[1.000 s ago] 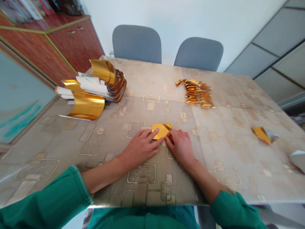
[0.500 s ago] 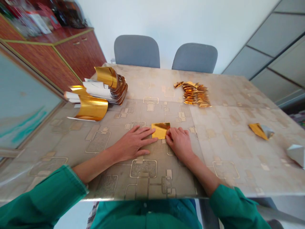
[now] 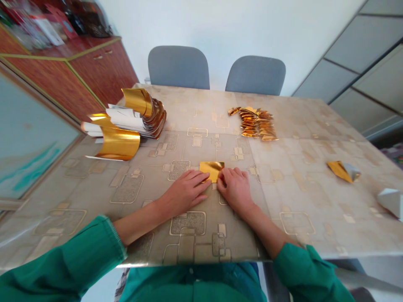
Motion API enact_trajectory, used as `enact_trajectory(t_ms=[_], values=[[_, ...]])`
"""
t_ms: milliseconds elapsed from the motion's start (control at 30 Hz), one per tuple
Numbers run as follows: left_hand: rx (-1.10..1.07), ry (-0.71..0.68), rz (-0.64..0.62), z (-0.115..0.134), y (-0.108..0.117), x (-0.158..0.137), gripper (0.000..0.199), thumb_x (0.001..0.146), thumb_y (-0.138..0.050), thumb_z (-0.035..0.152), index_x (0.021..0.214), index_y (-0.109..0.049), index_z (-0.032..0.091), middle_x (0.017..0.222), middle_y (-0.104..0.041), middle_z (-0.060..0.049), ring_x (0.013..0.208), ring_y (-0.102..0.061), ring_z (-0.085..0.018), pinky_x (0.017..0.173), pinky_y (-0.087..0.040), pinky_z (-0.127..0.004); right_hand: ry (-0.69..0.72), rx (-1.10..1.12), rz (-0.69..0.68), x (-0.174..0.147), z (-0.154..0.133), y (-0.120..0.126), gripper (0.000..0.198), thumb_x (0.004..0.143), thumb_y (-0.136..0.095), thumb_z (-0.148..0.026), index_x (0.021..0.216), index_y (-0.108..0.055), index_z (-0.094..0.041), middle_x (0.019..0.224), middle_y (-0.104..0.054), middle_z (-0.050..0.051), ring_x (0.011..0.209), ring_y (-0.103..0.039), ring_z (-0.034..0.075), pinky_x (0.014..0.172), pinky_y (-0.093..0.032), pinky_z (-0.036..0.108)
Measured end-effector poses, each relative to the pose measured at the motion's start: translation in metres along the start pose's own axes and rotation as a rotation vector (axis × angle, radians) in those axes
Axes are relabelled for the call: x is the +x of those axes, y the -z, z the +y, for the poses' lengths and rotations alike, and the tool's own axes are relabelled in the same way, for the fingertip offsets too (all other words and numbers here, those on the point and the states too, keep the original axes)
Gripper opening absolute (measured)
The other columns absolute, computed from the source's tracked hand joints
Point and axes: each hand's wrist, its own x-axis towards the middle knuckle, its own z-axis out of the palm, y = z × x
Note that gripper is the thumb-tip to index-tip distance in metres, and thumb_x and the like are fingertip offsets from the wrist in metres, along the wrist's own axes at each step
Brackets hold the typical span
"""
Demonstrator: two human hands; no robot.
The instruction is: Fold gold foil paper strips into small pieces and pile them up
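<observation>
A small folded piece of gold foil paper (image 3: 211,167) lies flat on the table in front of me. My left hand (image 3: 185,191) rests at its left lower corner, fingers stretched out and touching the paper. At the opposite side, my right hand (image 3: 234,186) has its fingers curled in, pinching the paper's right edge. The fingertips of that hand are partly hidden behind its knuckles.
Curled gold foil sheets with white backs (image 3: 121,142) are stacked at the far left. Folded gold foil pieces (image 3: 258,123) stand in rows beyond my right hand. A loose gold and silver piece (image 3: 343,171) and a white folded piece (image 3: 390,202) lie at the right.
My left hand's spread fingers have drawn closer together and shifted slightly right on the paper. My right hand stays at the paper's right edge.
</observation>
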Motion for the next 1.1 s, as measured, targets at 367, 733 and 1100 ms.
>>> enact_trajectory(t_ms=[367, 733, 1100], values=[[-0.064, 0.064, -0.041, -0.003, 0.006, -0.005, 0.047, 0.096, -0.057, 0.043, 0.136, -0.057, 0.019, 0.141, -0.058, -0.011, 0.128, -0.053, -0.026, 0.110, -0.037, -0.048, -0.065, 0.102, -0.025, -0.004, 0.003, 0.002, 0.015, 0.092, -0.061, -0.034, 0.083, -0.059, -0.022, 0.081, -0.067, 0.002, 0.083, -0.057, 0.022, 0.075, -0.028, 0.034], [-0.076, 0.069, 0.001, -0.010, -0.002, -0.004, 0.032, 0.101, -0.051, 0.033, 0.129, -0.063, 0.024, 0.134, -0.064, -0.006, 0.121, -0.058, -0.023, 0.107, -0.041, -0.045, 0.067, 0.361, -0.104, 0.004, 0.041, 0.019, 0.011, 0.088, -0.068, -0.025, 0.079, -0.064, -0.021, 0.076, -0.063, 0.000, 0.078, -0.053, 0.018, 0.071, -0.034, 0.030], [-0.054, 0.045, 0.095, -0.004, -0.005, 0.002, 0.023, 0.099, -0.055, 0.030, 0.113, -0.069, 0.018, 0.114, -0.072, -0.007, 0.103, -0.064, -0.020, 0.093, -0.052, -0.036, 0.423, 0.410, -0.167, 0.006, 0.023, 0.013, 0.014, 0.088, -0.070, -0.030, 0.098, -0.068, -0.021, 0.102, -0.067, 0.004, 0.097, -0.056, 0.018, 0.086, -0.044, 0.033]])
